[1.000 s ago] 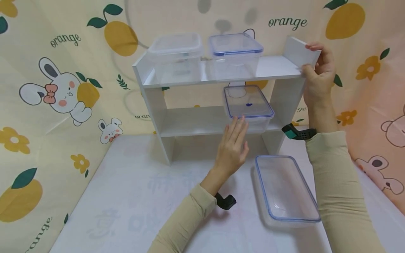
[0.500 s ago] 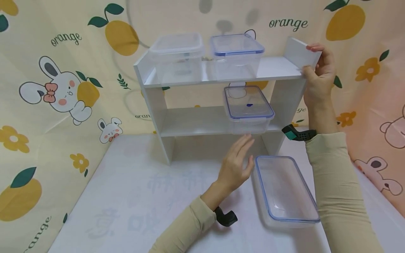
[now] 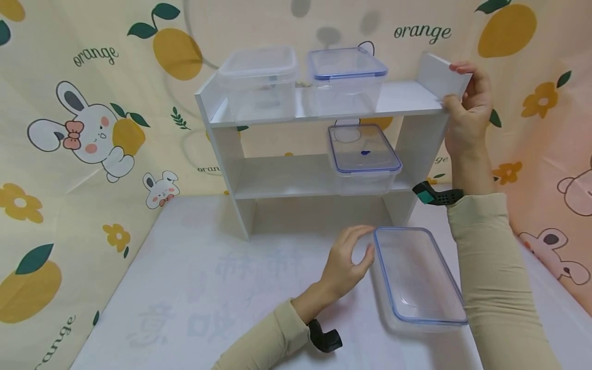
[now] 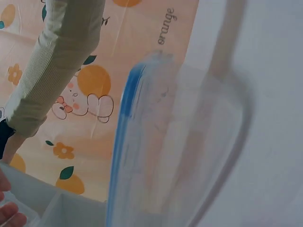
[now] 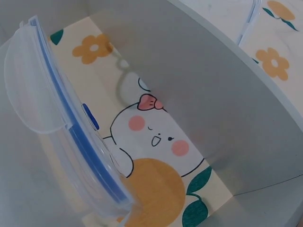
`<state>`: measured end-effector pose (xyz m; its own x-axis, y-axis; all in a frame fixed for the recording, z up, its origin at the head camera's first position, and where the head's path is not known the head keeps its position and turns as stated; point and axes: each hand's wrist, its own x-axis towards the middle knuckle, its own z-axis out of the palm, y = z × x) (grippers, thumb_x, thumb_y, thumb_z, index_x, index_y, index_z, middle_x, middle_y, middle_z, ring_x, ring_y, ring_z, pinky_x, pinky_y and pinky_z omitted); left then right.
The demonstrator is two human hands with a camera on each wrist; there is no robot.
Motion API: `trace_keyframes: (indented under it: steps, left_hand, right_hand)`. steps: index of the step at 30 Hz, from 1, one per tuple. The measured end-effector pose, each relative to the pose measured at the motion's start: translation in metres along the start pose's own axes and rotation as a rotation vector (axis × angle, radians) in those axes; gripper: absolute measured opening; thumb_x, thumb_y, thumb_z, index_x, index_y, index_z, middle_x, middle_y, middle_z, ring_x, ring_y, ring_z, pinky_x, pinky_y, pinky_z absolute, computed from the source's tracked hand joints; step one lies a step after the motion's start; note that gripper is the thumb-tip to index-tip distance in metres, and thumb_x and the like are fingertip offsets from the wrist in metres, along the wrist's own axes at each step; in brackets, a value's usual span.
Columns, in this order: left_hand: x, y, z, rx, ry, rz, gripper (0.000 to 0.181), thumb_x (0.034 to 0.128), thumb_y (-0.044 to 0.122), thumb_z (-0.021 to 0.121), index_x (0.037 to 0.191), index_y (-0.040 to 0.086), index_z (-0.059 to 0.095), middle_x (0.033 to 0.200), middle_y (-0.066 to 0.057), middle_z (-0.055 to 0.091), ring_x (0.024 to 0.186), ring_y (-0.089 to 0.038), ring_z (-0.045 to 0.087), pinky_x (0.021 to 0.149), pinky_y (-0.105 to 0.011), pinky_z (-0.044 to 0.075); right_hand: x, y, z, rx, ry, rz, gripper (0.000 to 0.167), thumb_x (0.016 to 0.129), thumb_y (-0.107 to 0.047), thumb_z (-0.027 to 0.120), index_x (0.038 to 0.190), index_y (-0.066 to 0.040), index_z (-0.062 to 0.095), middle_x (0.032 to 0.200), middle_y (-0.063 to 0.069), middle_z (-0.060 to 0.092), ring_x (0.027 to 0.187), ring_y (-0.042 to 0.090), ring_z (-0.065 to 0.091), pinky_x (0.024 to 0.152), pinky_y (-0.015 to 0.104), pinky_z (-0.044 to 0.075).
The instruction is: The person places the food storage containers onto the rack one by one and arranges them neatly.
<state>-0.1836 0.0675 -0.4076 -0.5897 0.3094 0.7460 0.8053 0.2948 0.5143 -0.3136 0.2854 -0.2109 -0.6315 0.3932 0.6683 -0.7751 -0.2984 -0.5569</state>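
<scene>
My right hand (image 3: 468, 110) grips the upper front corner of the white shelf's (image 3: 277, 177) right side panel, thumb in front and fingers over the edge. Beside the left rim of a clear rectangular food container (image 3: 418, 277) with a blue-edged lid is my left hand (image 3: 344, 264). Its fingers are bent, with a gap to the thumb; whether they touch the container I cannot tell. In the left wrist view, fingertips (image 4: 10, 213) show at the lower left, and the container (image 4: 123, 142) stands large in the middle. A smaller blue-edged container (image 3: 365, 154) sits on the middle shelf.
On the top shelf stand a clear container with a whitish lid (image 3: 259, 85) and another with a blue-edged lid (image 3: 347, 77). A white table (image 3: 194, 288) bears the shelf. Patterned cloth (image 3: 92, 169) hangs behind and at both sides.
My left hand has drawn back from the front of the middle-shelf container, down to the left rim of the container on the table. Its fingers have bent. The right hand stays in place.
</scene>
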Motion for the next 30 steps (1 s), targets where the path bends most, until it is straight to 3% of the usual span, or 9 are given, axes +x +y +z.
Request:
trace_keyframes:
  steps: [5,8,11,13,17,22,26,30]
  left_hand:
    - [-0.008,0.003,0.006,-0.209,-0.037,-0.172,0.03,0.0889,0.002,0.061,0.119,-0.003,0.058,0.117,-0.017,0.064,0.111,-0.027,0.061,0.093,-0.03,0.055]
    - [-0.013,0.004,0.01,-0.37,-0.066,-0.354,0.032,0.089,0.004,0.062,0.12,-0.005,0.058,0.118,-0.022,0.064,0.111,-0.031,0.062,0.092,-0.029,0.055]
    - [-0.018,0.004,0.014,-0.521,-0.078,-0.552,0.034,0.0887,0.006,0.064,0.12,-0.006,0.058,0.119,-0.025,0.064,0.111,-0.035,0.062,0.089,-0.019,0.054]
    - [-0.02,0.003,0.018,-0.585,-0.079,-0.652,0.036,0.0881,0.006,0.065,0.121,-0.008,0.057,0.119,-0.026,0.063,0.108,-0.033,0.063,0.085,-0.013,0.052]
    - [-0.025,0.001,0.022,-0.633,-0.082,-0.785,0.039,0.0873,0.007,0.066,0.121,-0.009,0.056,0.117,-0.027,0.064,0.102,-0.022,0.065,0.079,-0.007,0.048]
    - [-0.029,-0.001,0.029,-0.692,-0.113,-0.931,0.042,0.0857,0.008,0.069,0.123,-0.006,0.054,0.116,-0.021,0.064,0.095,-0.008,0.061,0.077,-0.01,0.049]
    - [-0.03,0.001,0.037,-0.7,-0.136,-1.022,0.047,0.082,0.009,0.073,0.124,0.001,0.054,0.111,-0.01,0.063,0.091,-0.005,0.057,0.075,-0.013,0.049]
    - [-0.031,0.002,0.045,-0.685,-0.123,-1.073,0.048,0.0797,0.011,0.076,0.122,0.005,0.054,0.104,-0.003,0.061,0.086,-0.006,0.055,0.072,-0.016,0.049]
  right_hand:
    - [0.0,-0.001,-0.001,-0.007,0.0,0.001,0.042,0.081,0.027,0.044,0.104,-0.004,0.061,0.121,0.008,0.057,0.123,0.024,0.047,0.113,0.032,0.038]
    - [0.001,-0.001,-0.001,-0.009,-0.001,0.004,0.042,0.081,0.026,0.044,0.104,-0.004,0.061,0.122,0.008,0.057,0.123,0.023,0.047,0.113,0.032,0.038]
    - [0.001,0.0,-0.002,0.001,-0.004,0.0,0.041,0.08,0.026,0.045,0.104,-0.004,0.06,0.121,0.008,0.057,0.122,0.023,0.047,0.113,0.033,0.038]
    - [0.0,0.0,-0.002,-0.002,-0.016,-0.014,0.041,0.08,0.026,0.046,0.104,-0.004,0.061,0.121,0.008,0.058,0.122,0.024,0.047,0.114,0.034,0.038]
    - [-0.003,0.002,-0.004,-0.007,-0.042,-0.036,0.041,0.08,0.025,0.046,0.103,-0.005,0.061,0.12,0.007,0.059,0.122,0.025,0.047,0.114,0.037,0.037]
    - [-0.003,0.002,-0.003,0.014,-0.023,-0.005,0.041,0.08,0.026,0.047,0.103,-0.005,0.061,0.121,0.008,0.057,0.122,0.024,0.046,0.114,0.034,0.037]
    - [-0.002,0.001,-0.002,0.01,-0.015,-0.006,0.04,0.08,0.026,0.047,0.103,-0.004,0.061,0.121,0.008,0.058,0.122,0.024,0.046,0.114,0.033,0.038]
    - [0.0,0.001,-0.003,0.015,-0.018,-0.003,0.04,0.08,0.026,0.047,0.103,-0.005,0.061,0.122,0.008,0.057,0.123,0.024,0.046,0.114,0.035,0.038]
